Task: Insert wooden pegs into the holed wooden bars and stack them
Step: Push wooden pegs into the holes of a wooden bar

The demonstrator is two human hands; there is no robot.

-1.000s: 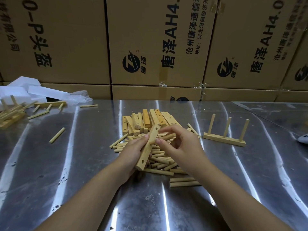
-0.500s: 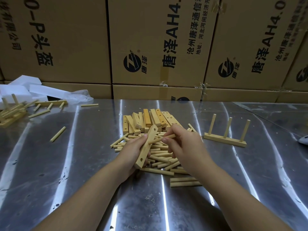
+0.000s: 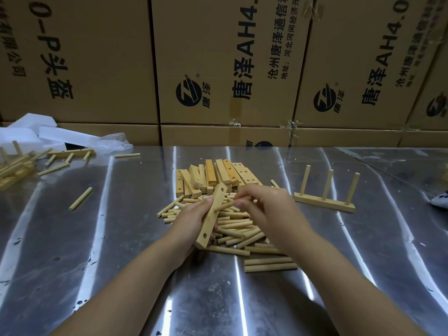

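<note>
Drawn closer to the holed bar (image 3: pixel 210 223) since half a second ago: right hand (image 3: pixel 269 212), with less of the peg (image 3: pixel 224 206) now showing between fingertips and wood. Hardly shifted meanwhile: left hand (image 3: pixel 189 221) and the bar's tilt.

Gripping the bar with left fingers curled round behind it, thumb laid along its left edge near the top. Held clear of the steel table (image 3: pixel 121 238), upper end leaning away and rightward, lower end toward the wrist. One open hole above the thumb, another below the curled fingers.

Pinching the peg between right thumb and forefinger, remaining fingers loosely curled. Peg tip touching the bar at its middle hole, just right of the left thumb. Depth of entry: cannot tell.

Under both hands and spreading out below the right fingers: pile of loose pegs (image 3: pixel 237 224). Just beyond the fingertips of both hands: heap of holed bars (image 3: pixel 211 174), lying flat. Well right of the right knuckles: finished bar (image 3: pixel 324 203) with three pegs standing upright.

Well left of the left fingers: single stray peg (image 3: pixel 80 198). Farther left still: jumble of pegs and bars (image 3: pixel 14 166) beside white foam (image 3: pixel 29 132). Far beyond all fingertips, past the table's back edge: wall of printed cardboard boxes (image 3: pixel 218 57).
</note>
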